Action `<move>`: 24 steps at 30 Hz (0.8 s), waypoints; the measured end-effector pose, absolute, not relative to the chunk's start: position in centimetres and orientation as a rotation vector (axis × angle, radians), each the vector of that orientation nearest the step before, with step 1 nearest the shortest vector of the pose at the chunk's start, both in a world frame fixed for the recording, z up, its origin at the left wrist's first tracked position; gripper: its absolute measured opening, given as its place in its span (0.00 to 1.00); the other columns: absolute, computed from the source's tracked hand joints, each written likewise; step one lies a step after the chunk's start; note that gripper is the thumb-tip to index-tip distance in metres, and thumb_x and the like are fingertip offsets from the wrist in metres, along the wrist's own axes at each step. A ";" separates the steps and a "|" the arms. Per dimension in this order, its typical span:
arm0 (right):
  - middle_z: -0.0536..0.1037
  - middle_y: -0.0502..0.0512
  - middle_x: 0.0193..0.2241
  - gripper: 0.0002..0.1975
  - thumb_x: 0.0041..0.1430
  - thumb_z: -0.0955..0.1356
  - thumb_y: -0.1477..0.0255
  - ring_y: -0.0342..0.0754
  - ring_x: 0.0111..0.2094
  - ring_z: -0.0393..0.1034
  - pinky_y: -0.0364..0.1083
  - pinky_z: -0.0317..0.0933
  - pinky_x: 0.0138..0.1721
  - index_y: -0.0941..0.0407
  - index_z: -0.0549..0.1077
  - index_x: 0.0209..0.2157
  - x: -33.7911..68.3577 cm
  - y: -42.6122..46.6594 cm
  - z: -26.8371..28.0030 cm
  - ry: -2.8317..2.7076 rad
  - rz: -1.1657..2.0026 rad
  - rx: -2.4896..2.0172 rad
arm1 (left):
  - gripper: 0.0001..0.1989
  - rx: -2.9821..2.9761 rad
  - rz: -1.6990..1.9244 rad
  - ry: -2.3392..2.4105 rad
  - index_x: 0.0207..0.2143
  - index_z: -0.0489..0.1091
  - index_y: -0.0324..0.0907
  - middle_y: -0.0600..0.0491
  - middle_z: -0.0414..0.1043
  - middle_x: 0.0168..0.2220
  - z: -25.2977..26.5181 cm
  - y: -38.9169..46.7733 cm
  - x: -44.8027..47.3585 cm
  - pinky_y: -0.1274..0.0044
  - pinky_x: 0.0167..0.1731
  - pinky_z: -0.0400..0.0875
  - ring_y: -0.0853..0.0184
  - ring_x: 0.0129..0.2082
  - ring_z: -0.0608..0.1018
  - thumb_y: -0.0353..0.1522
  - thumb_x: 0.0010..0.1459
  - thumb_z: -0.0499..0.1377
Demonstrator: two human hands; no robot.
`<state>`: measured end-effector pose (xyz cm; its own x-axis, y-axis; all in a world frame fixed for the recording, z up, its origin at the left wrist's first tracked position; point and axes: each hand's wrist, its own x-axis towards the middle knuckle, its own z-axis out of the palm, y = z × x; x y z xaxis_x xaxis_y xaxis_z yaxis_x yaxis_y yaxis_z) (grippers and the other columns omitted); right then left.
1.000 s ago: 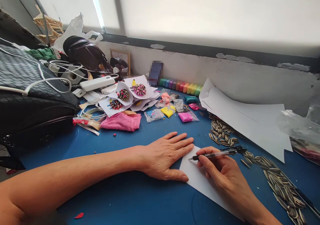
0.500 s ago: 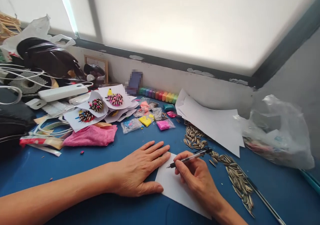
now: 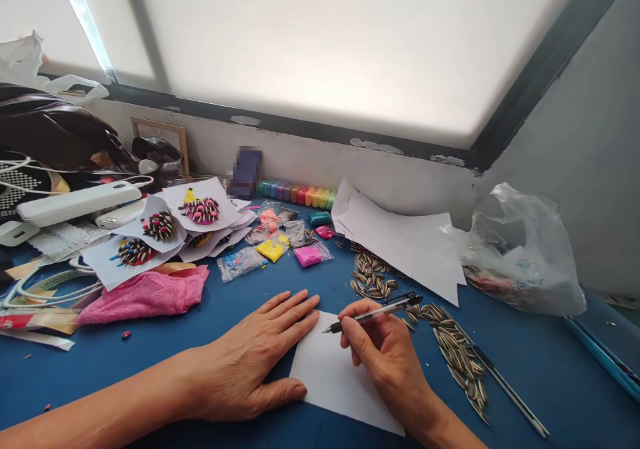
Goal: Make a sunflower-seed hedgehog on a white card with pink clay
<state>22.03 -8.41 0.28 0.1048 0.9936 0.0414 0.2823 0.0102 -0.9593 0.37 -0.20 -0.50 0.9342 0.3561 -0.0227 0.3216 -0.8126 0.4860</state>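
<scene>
A small sheet of white paper (image 3: 335, 376) lies on the blue table in front of me, and I see no marks on it. My left hand (image 3: 250, 359) rests flat on the table and the sheet's left edge, its thumb and fingertips on the paper. Between the thumb and fingers of my right hand (image 3: 387, 352) is a black and clear pen (image 3: 373, 314). The pen's tip points left, over the upper part of the sheet; whether it touches the paper I cannot tell. Sunflower seeds (image 3: 460, 352) lie in piles to the right of this hand.
Further back are packets of coloured clay (image 3: 273, 248), a row of clay tubs (image 3: 300, 194) and a stack of paper (image 3: 400, 239). Seed-covered hedgehog figures on paper (image 3: 203, 210) and a pink cloth (image 3: 145, 294) lie left. At right are a second pen (image 3: 510, 390) and a plastic bag (image 3: 525, 262).
My view has shifted to the right, so everything sits further left in the frame. My hands keep nearly the same pose, and the pen stays in my right hand.
</scene>
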 end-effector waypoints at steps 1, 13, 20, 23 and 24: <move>0.71 0.49 0.23 0.18 0.61 0.65 0.54 0.40 0.22 0.63 0.40 0.61 0.24 0.56 0.72 0.33 22.1 -8.4 0.2 -1.342 0.939 -1.449 | 0.40 2.591 0.112 0.481 0.70 0.42 0.48 0.47 0.38 0.70 -0.6 -0.2 0.3 0.54 0.66 0.43 0.51 0.70 0.45 0.49 0.63 0.54; 0.71 0.47 0.21 0.18 0.61 0.65 0.55 0.40 0.19 0.62 0.40 0.59 0.21 0.55 0.71 0.32 22.1 -8.1 -0.6 -1.355 0.909 -1.514 | 0.39 2.595 0.129 0.498 0.70 0.42 0.46 0.46 0.41 0.70 -0.9 -0.3 0.6 0.55 0.67 0.45 0.52 0.70 0.47 0.50 0.64 0.53; 0.71 0.47 0.22 0.17 0.62 0.65 0.56 0.40 0.20 0.62 0.40 0.58 0.22 0.55 0.72 0.32 22.2 -8.3 -1.0 -1.378 0.855 -1.520 | 0.38 2.629 0.070 0.500 0.70 0.42 0.47 0.47 0.38 0.71 -1.2 -0.2 0.4 0.55 0.67 0.44 0.52 0.70 0.45 0.50 0.65 0.51; 0.70 0.47 0.21 0.16 0.62 0.65 0.56 0.40 0.20 0.62 0.40 0.59 0.22 0.55 0.72 0.32 22.2 -8.3 -1.0 -1.383 0.848 -1.518 | 0.38 2.626 0.067 0.504 0.70 0.43 0.47 0.47 0.38 0.71 -1.1 -0.2 0.4 0.55 0.67 0.44 0.52 0.70 0.45 0.50 0.65 0.51; 0.70 0.47 0.21 0.16 0.62 0.65 0.57 0.40 0.20 0.62 0.40 0.59 0.22 0.55 0.72 0.32 22.2 -8.3 -1.0 -1.385 0.846 -1.518 | 0.38 2.623 0.067 0.505 0.70 0.43 0.46 0.47 0.38 0.71 -1.2 -0.2 0.4 0.55 0.67 0.44 0.51 0.70 0.45 0.50 0.65 0.51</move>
